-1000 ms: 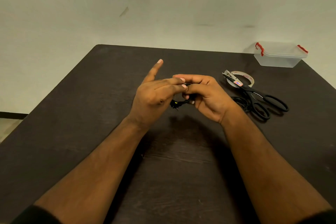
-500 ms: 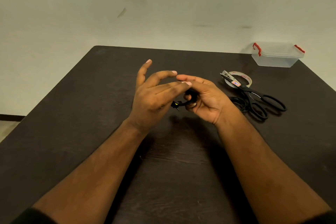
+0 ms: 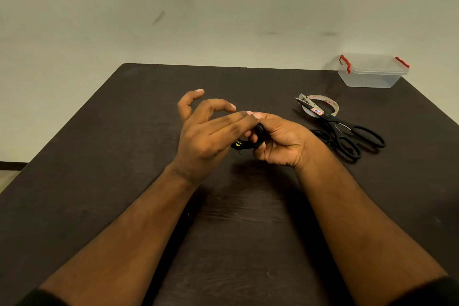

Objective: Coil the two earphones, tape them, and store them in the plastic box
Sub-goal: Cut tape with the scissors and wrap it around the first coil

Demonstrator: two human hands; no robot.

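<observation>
I saw my left hand [image 3: 206, 136] with its grip spread, fingers fanned and only the fingertips meeting the right. Just to its right, my right hand [image 3: 280, 141] pinched the first earphone [image 3: 250, 140], a small black bundle held above the table [image 3: 124, 156]. I judged coiling nearly done and taping still ahead. Further right, the second earphone [image 3: 320, 134] lay loose beside the scissors [image 3: 347, 131] and tape roll [image 3: 325, 103]. The plastic box [image 3: 372, 74] sat lidded at the far right, with nothing visible inside.

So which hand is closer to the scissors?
Right. The right hand is just beside the scissors, with a small gap of table between them. The left hand is farther off, on the right hand's other side.
</observation>
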